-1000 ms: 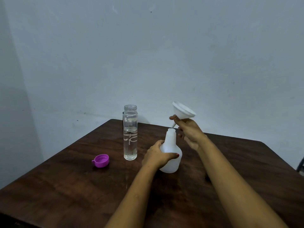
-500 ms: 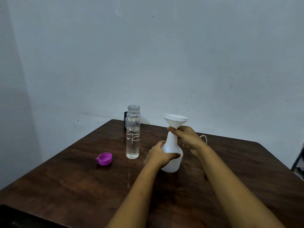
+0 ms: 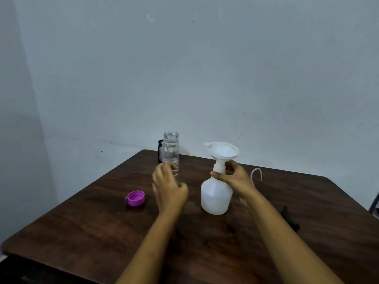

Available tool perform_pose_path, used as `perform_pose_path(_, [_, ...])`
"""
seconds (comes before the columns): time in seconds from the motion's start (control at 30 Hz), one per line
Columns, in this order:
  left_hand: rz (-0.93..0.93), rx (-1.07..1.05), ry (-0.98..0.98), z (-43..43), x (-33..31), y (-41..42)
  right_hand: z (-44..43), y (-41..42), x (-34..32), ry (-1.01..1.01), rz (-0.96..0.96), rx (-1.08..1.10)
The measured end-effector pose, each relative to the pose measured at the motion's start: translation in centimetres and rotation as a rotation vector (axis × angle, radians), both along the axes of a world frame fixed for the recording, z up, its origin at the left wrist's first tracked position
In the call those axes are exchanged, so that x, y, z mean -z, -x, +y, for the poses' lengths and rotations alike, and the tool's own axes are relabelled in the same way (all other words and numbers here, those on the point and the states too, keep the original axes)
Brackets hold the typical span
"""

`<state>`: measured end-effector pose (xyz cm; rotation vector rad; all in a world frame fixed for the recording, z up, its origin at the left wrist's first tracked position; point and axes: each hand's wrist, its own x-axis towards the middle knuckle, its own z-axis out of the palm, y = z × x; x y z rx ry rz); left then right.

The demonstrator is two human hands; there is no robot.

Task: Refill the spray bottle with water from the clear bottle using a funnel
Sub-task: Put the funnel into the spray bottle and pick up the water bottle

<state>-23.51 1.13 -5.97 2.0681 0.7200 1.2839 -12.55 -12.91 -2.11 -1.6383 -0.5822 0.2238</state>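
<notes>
A white spray bottle [image 3: 216, 194] without its spray head stands upright on the dark wooden table [image 3: 86, 228]. A white funnel [image 3: 223, 151] sits in its neck. My right hand [image 3: 233, 177] grips the bottle's neck just under the funnel. The clear bottle [image 3: 170, 148], uncapped and holding water, stands to the left, further back. My left hand [image 3: 169, 186] is blurred in front of the clear bottle's lower part, fingers loosely spread, holding nothing.
A purple cap [image 3: 135, 198] lies open side up left of my left hand. A black mesh object [image 3: 160, 150] stands behind the clear bottle. A thin clear tube [image 3: 256, 174] curls behind my right hand. A small black object [image 3: 289, 219] lies at the right.
The funnel came down into the spray bottle's neck. My left hand has let go of the spray bottle and moved left toward the clear bottle. My right hand stays at the neck.
</notes>
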Motion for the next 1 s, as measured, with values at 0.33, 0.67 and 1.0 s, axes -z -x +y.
perform_pose_path(0.33, [0.158,0.271,0.329,6.4,-0.6,-2.5,-1.2,2.1,-1.6,-0.103,-0.150,0.219])
perform_pose_path(0.67, [0.075,0.289,0.078,1.9,-3.1,1.6,-0.6,7.1,-7.8,-0.219,-0.269,0.047])
perform_pose_path(1.0, [0.054,0.718,0.059,-5.5,-4.8,4.0,-2.0,8.6,-6.8,-0.074,-0.149,0.021])
